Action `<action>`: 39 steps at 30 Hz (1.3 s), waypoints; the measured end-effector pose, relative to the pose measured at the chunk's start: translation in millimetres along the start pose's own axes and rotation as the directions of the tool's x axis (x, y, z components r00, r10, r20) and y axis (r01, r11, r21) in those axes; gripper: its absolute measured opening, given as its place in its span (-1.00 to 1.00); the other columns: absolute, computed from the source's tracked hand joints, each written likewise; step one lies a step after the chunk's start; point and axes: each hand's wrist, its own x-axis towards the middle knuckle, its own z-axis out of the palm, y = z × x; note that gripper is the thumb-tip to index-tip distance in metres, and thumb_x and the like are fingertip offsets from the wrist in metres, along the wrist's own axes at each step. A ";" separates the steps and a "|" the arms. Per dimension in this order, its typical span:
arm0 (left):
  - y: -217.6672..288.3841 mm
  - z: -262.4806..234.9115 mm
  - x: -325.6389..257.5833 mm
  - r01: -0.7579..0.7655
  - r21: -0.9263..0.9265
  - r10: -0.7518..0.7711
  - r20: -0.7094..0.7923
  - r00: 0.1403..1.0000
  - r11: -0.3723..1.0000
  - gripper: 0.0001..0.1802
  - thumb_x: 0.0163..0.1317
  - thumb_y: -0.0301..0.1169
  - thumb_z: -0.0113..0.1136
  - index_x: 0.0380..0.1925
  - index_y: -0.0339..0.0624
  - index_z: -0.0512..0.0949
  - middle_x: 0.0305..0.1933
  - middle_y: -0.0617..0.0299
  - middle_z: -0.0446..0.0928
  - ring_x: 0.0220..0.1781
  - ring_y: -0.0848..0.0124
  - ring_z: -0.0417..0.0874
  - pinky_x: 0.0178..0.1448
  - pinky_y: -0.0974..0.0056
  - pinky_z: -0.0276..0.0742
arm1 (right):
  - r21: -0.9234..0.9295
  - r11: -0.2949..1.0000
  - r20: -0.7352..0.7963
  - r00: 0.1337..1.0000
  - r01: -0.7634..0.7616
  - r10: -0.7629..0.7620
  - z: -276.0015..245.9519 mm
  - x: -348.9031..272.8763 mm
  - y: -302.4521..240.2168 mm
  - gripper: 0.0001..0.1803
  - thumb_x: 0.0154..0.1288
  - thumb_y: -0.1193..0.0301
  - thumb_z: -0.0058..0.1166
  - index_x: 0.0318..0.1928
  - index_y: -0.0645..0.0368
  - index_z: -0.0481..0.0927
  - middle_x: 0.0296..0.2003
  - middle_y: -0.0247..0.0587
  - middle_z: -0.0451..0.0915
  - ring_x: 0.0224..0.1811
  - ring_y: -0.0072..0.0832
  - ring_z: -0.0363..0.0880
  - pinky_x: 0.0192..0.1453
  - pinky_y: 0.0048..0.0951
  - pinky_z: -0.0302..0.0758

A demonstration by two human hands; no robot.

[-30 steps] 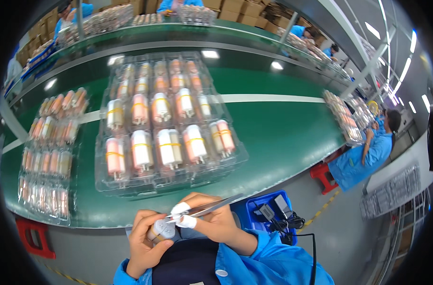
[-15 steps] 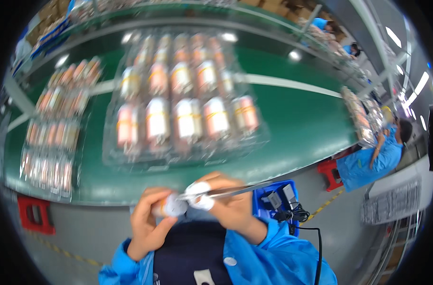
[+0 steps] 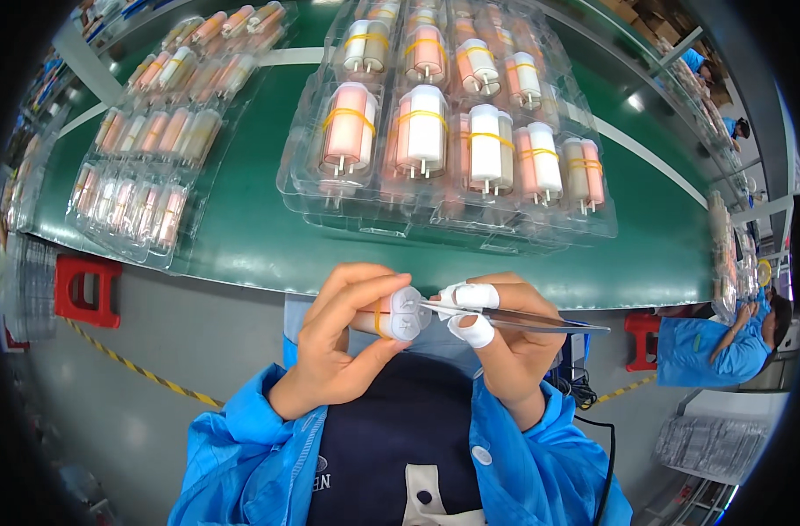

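Bundle [image 3: 394, 316] partly behind left hand [image 3: 333, 346]

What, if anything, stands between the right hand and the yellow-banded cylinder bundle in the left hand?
Only the tweezers, held in the right hand, reach across to the white end of the yellow-banded cylinder bundle in the left hand. I cannot tell whether their tips touch it. Nothing else visible stands between.

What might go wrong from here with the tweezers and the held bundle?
The tweezers in the right hand might slip, scratching the banded tube bundle or pricking the left hand close by. The bundle is held beyond the edge of the green table, so a loosened grip might drop it.
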 end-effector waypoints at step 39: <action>-5.6 -4.7 2.5 0.030 -0.064 -0.021 0.136 0.990 0.998 -0.41 0.20 -0.35 0.19 0.16 -0.52 0.34 0.06 -0.11 0.37 0.09 0.20 0.48 0.11 0.24 0.41 | -0.112 0.990 0.152 0.986 0.084 -0.067 -0.1 8.9 -2.7 -0.80 -0.02 0.57 0.30 -0.30 0.27 0.66 -0.38 -0.05 0.66 -0.38 -0.36 0.67 -0.35 -0.49 0.56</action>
